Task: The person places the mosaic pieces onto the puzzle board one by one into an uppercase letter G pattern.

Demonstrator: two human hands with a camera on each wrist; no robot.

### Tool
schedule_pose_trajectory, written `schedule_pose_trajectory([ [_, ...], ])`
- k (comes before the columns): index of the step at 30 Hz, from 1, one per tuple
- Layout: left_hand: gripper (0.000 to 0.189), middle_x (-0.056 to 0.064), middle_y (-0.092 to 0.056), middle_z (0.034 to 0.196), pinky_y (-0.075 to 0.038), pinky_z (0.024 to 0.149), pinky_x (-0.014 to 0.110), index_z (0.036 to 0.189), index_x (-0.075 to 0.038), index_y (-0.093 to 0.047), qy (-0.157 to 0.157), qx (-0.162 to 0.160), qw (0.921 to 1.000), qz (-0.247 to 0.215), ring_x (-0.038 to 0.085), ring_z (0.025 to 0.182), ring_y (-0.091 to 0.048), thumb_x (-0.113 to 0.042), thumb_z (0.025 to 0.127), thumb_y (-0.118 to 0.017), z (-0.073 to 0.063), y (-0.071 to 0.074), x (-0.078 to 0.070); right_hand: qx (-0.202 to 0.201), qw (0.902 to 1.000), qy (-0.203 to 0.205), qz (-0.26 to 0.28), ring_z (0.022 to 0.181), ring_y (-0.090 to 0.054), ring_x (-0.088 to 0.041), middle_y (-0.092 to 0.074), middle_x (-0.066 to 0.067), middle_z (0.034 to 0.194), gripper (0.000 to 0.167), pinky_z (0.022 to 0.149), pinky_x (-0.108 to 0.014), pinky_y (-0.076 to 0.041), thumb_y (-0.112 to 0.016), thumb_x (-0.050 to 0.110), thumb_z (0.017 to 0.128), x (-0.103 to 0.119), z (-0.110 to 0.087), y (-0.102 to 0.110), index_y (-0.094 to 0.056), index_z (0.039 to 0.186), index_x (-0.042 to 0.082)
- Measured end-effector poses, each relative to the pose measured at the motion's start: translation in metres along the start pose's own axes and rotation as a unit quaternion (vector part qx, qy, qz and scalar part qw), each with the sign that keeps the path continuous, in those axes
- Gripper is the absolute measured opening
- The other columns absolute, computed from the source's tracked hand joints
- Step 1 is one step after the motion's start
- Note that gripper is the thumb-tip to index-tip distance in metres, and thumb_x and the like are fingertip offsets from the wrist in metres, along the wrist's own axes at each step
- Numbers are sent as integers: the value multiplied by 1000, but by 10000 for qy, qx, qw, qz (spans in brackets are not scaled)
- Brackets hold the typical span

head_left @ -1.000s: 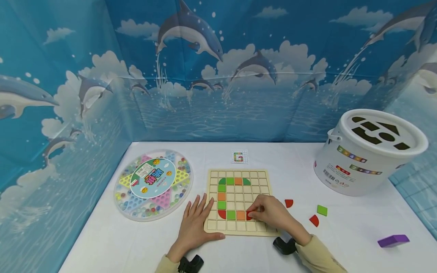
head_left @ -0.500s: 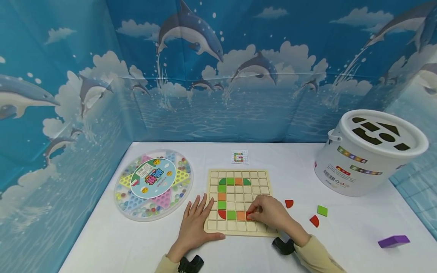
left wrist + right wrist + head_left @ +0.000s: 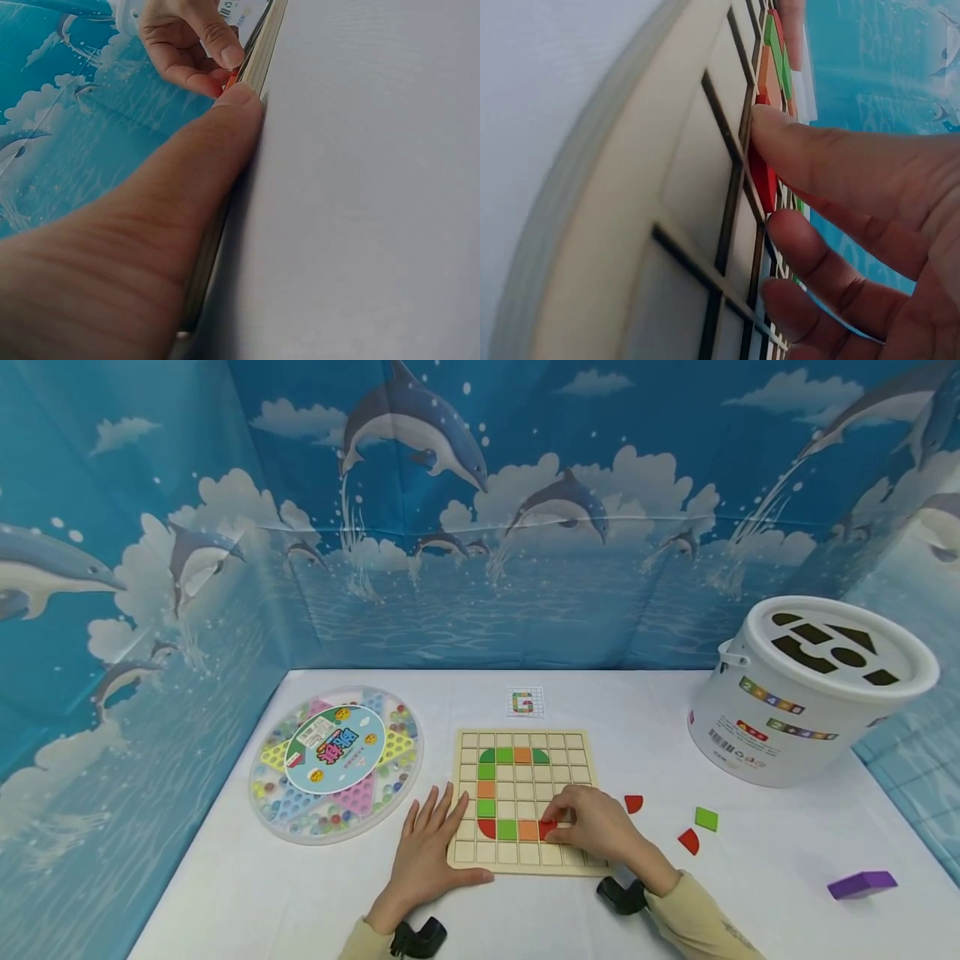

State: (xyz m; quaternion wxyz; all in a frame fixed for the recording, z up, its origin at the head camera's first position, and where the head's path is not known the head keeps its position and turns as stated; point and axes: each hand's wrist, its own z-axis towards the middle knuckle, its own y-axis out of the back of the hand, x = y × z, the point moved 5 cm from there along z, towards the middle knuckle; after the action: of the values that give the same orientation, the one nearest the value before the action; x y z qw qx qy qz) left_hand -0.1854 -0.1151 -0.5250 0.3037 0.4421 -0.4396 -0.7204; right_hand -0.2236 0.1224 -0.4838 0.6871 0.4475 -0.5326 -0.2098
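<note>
A wooden grid board (image 3: 510,857) lies on the table, with green, orange and red tiles set in a C-shaped line. My left hand (image 3: 429,852) rests with fingers spread over its left edge, the thumb (image 3: 238,101) along the near edge. My right hand (image 3: 596,822) holds a red quarter-circle tile (image 3: 548,830) at the right end of the bottom row, beside an orange tile (image 3: 528,831). In the right wrist view the thumb (image 3: 780,139) presses on this red tile (image 3: 763,176), which sits at a grid cell; the index fingertip is hidden behind it.
Right of the board lie two red quarter-circle tiles (image 3: 633,803), a green square tile (image 3: 706,818) and a purple block (image 3: 862,885). A pattern card (image 3: 525,702) lies behind the board. A round marble game (image 3: 337,764) is at left, a white bucket (image 3: 787,727) at back right.
The right fingers have shifted slightly around the red tile; it looked tilted half a second ago and now appears flatter, with more showing. The left hand stays in place.
</note>
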Motion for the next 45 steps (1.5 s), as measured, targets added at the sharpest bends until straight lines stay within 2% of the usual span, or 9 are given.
schedule_pose_trajectory([
  [7,109,12,-23,154,-10,109,54,149,-13,-33,-61,-83,9999,-28,34,141,-14,-77,66,-62,0,0,1,74,9998,-175,77,62,-44,-7,-53,13,75,18,53,-25,-38,-85,21,70,3,-4,-1,-72,82,25],
  [13,109,12,-21,155,-9,109,54,150,-14,-31,0,44,10000,-38,33,142,-11,-76,67,-63,0,0,0,118,9995,221,182,69,-46,-7,-54,12,80,25,59,-23,-42,-80,24,76,3,-15,7,-72,99,18],
  [16,109,11,-20,155,-8,109,54,150,-14,-30,4,79,9999,-85,33,142,-10,-76,67,-63,-1,0,0,-102,9982,461,368,70,-49,-5,-55,13,83,25,59,-23,-44,-77,22,81,-4,-25,19,-71,104,14],
  [19,109,11,-19,155,-8,109,54,150,-14,-30,1,65,9999,-93,33,142,-10,-75,67,-64,-1,0,0,-464,9972,457,362,70,-49,-3,-56,15,83,22,59,-23,-44,-76,18,82,-19,-35,35,-71,103,13],
  [24,110,11,-20,155,-8,110,53,150,-14,-30,-5,-36,10000,-45,33,142,-12,-76,66,-64,-1,0,1,-975,9947,-286,122,73,-51,-9,-60,9,84,21,57,-24,-43,-77,17,81,-53,-52,62,-72,101,12],
  [29,108,13,-23,154,-10,108,55,149,-13,-33,-79,-104,9999,-75,35,141,-14,-76,67,-62,-1,0,0,-924,9906,-1003,-46,83,-55,-24,-64,-9,98,33,63,-35,-50,-74,21,83,-89,-72,80,-68,111,4],
  [34,108,12,-22,155,-10,109,55,149,-13,-32,-31,-37,9999,-109,34,141,-13,-76,67,-63,-1,1,0,-782,9878,-1322,-241,95,-53,-40,-59,-24,110,37,75,-57,-47,-72,16,84,-116,-87,87,-64,116,-2],
  [39,108,12,-22,155,-9,109,55,150,-13,-32,42,27,9999,-123,34,142,-12,-74,67,-64,-1,1,-1,-625,9851,-1569,-324,96,-52,-41,-58,-26,109,35,76,-58,-45,-74,14,81,-131,-94,87,-66,111,-2],
  [45,108,11,-21,155,-8,109,55,150,-14,-32,42,73,9999,-134,34,142,-11,-75,67,-63,-1,0,-1,-612,9834,-1642,-470,92,-53,-40,-60,-22,102,37,75,-57,-46,-78,16,77,-137,-96,87,-67,107,-3],
])
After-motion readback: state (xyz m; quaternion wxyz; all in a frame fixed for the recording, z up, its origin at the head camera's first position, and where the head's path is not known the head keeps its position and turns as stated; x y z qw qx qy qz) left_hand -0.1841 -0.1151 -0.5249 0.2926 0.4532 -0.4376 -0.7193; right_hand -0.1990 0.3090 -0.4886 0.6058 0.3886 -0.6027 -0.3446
